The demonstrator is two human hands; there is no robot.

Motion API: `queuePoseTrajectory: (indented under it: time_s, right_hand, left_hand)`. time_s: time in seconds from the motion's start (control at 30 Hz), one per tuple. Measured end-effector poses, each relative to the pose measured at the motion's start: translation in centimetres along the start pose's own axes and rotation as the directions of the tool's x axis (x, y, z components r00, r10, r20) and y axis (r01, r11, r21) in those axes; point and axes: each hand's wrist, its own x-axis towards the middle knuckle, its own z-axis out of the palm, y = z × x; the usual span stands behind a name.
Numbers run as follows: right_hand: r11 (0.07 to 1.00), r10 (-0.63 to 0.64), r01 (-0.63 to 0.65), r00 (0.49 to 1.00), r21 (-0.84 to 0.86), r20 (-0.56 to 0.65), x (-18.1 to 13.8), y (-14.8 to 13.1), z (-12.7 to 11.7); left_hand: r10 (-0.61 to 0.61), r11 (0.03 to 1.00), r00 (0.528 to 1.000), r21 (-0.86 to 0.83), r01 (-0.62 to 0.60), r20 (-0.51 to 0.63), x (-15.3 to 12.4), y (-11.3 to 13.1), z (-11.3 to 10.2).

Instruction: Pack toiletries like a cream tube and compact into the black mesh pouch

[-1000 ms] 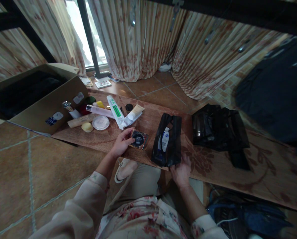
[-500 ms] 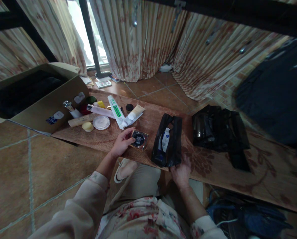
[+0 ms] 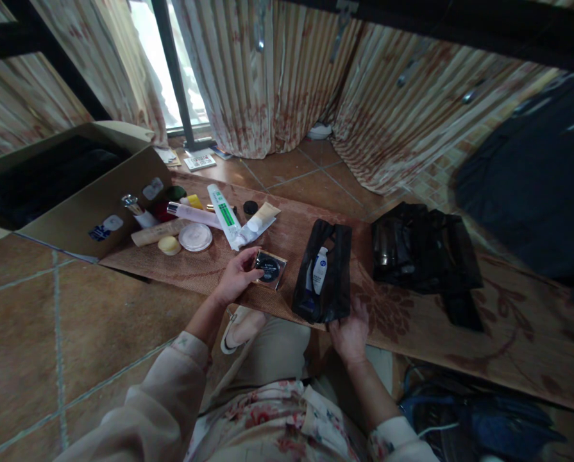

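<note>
My left hand pinches the edge of a flat square clear packet with a round black piece bearing pale print. The packet is just above or on the cloth-covered bench. My right hand grips the near right corner of a black bag, some fingers hidden behind it. Through the bag's opening a white and blue tube shows. Left of the packet lie a white and green tube, a cream tube, a round clear-lidded case and a yellowish round sponge.
An open cardboard box with dark stuff inside stands at the bench's left end. More black bags lie to the right. The patterned brown cloth covers the bench. Beyond hang striped curtains; a blue bag sits below right.
Almost nothing differs. The packet in my left hand has tilted very slightly; my right hand stays at the corner of the black bag.
</note>
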Motion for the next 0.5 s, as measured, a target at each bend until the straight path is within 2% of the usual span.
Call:
queuePoseTrajectory:
  time_s: [0.5]
  right_hand:
    - [1.0, 0.011, -0.011, 1.0, -0.015, 0.022, -0.04, -0.16, -0.16]
  left_hand:
    - [0.014, 0.999, 1.0, 0.036, -0.015, 0.013, 0.19, -0.72, -0.42]
